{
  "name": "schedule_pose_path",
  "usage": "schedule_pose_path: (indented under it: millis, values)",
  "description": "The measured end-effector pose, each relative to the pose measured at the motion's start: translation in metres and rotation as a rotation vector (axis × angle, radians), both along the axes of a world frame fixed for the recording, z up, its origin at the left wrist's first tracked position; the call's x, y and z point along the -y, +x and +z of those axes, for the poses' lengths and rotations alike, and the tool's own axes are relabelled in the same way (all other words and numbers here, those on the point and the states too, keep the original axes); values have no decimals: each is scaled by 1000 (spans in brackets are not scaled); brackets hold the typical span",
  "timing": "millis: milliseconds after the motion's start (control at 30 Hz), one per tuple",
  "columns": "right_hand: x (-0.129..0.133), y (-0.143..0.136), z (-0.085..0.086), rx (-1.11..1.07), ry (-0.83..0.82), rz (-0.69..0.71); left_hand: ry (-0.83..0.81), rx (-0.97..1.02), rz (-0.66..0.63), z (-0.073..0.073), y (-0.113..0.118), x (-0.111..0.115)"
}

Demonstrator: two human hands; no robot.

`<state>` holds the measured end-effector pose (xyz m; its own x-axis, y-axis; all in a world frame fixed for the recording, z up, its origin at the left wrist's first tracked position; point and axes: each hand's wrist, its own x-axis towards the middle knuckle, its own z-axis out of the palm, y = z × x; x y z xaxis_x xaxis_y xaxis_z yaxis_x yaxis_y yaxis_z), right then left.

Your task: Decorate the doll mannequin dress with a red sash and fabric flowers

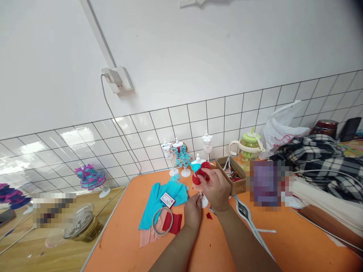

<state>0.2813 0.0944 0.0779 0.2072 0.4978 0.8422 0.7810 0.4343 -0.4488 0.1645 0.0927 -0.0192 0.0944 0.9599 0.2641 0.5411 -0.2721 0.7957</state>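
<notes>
A miniature dress mannequin stands in front of me on its white stand, with blue fabric on its chest and red ruffled fabric at its side and below. My left hand is closed around the stand's pole, just above the round base. My right hand pinches the red fabric at the mannequin's side; the fingertips partly cover it. Left of my hands lie blue fabric, a red fabric piece, a small white labelled box and a metal ring. A red scrap rests by my right wrist.
Behind are more miniature mannequins, one in blue ruffles and one bare. To the right are a wooden box, a jug with a green lid, a plastic bag and plaid cloth.
</notes>
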Motion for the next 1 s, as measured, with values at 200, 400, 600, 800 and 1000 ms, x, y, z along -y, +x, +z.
schedule_pose_path:
  millis: [200,400,600,800,1000]
  values:
    - [1,3,-15,-60,73,25,13,-5,18,-4,-1,0]
    - [3,4,-11,-48,43,-19,10,-12,19,-2,0,1]
    - [2,3,-4,-60,27,-22,-2,-32,17,2,0,2]
    - [0,3,-18,-121,140,36,13,-47,26,-3,0,1]
    - [-2,4,-19,-300,199,-26,1,-35,34,-3,0,1]
